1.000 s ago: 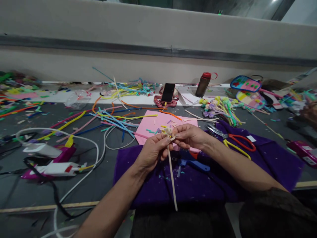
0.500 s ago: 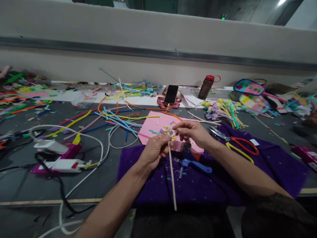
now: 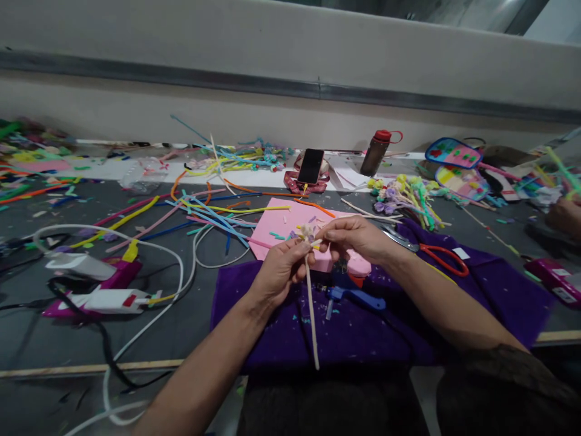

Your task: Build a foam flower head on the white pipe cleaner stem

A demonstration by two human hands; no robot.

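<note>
My left hand [image 3: 282, 266] is closed on a pipe-cleaner flower [image 3: 307, 232] with a pale lilac and cream head. Its cream stem [image 3: 311, 318] hangs down below the fingers. My right hand [image 3: 349, 237] meets it from the right, thumb and fingers pinching a short cream end [image 3: 316, 242] beside the flower head. Both hands are over a pink board [image 3: 265, 227] scattered with short cut pieces. Just below lies a blue-handled tool [image 3: 363, 298] with a clear stick, on a purple cloth [image 3: 267, 345].
Red-handled scissors [image 3: 445, 257] lie right of my right arm. Behind are a phone [image 3: 311, 165], a bottle [image 3: 376, 154] and finished pipe-cleaner flowers [image 3: 408, 197]. Loose pipe cleaners [image 3: 213, 218], white cables [image 3: 181, 266] and a power strip [image 3: 118, 275] fill the left. Another person's hand [image 3: 567, 218] shows at far right.
My right fingers have moved in against the flower, now gripping a short cream end. The view has shifted slightly. Another person's hand shows more clearly at the right edge.
</note>
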